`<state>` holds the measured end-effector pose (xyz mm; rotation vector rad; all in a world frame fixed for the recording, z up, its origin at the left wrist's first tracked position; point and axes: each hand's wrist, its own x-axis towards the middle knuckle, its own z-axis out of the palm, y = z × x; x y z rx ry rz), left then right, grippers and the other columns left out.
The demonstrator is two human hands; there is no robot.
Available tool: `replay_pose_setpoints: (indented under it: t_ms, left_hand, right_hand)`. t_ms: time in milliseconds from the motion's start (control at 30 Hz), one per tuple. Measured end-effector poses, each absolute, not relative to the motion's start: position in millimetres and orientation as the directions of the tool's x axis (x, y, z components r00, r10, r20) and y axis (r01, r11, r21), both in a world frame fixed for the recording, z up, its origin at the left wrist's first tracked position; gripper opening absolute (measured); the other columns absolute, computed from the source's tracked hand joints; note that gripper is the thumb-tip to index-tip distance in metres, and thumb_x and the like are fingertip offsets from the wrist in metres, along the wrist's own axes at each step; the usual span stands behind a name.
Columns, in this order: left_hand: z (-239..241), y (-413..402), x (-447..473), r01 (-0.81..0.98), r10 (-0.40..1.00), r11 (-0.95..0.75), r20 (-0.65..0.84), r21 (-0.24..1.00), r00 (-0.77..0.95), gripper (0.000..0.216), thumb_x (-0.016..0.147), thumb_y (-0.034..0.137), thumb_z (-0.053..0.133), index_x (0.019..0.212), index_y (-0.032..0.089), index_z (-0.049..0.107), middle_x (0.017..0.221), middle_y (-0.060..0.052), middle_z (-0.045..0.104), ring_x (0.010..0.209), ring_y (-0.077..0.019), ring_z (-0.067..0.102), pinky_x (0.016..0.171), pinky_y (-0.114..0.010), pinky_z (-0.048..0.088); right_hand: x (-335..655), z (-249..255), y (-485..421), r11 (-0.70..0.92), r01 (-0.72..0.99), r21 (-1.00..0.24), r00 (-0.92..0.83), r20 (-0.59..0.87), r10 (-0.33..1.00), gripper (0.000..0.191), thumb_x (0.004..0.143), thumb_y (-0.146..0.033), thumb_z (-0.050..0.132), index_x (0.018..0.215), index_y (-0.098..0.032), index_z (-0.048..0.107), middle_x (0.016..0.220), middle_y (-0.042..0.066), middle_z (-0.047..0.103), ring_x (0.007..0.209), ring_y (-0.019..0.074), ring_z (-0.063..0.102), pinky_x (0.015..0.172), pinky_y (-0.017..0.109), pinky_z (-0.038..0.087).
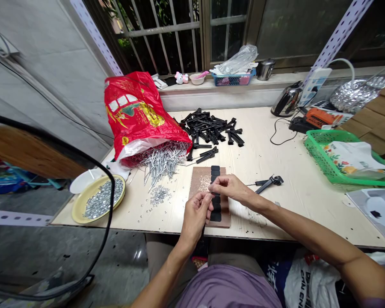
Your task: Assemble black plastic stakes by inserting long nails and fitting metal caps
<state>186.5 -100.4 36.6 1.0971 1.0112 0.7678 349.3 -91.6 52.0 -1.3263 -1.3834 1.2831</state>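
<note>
My left hand (197,214) is closed in a pinch near the front edge of the table, and a dark end of something shows below it. Just above and to the right, my right hand (228,188) pinches with thumb and forefinger. What lies between its fingertips is too small to make out. Both hands are over a brown board (225,219) that carries a column of black rounded pads (215,217) and a patch of small pale bits (204,183). Right of the board lie black handle-like parts (269,184) with a thin metal rod.
A red bag (134,115) spills long metal rods (163,164). Small metal pieces (159,194) lie before it, with more in a yellow bowl (99,201). Black parts (208,126) are heaped behind. At right are a green basket (327,171), orange tool (319,116) and kettle (287,99).
</note>
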Motion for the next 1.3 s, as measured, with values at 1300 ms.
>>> replay_pose_setpoints:
  t_ms: [1300]
  left_hand:
    - [41,-89,178,-0.020,0.755,0.520,-0.448,0.854,0.478,0.041,0.068,0.044,0.072,0.092,0.014,0.058,0.053,0.008,0.047,0.036,-0.0009,0.029,0.031,-0.014,0.017]
  right_hand:
    - [354,32,-92,-0.082,-0.010,-0.997,-0.116,-0.081,0.990,0.035,0.083,-0.043,0.058,0.097,-0.012,0.066,0.079,0.003,0.064,0.069,0.0113,0.057,0.064,0.025,0.044]
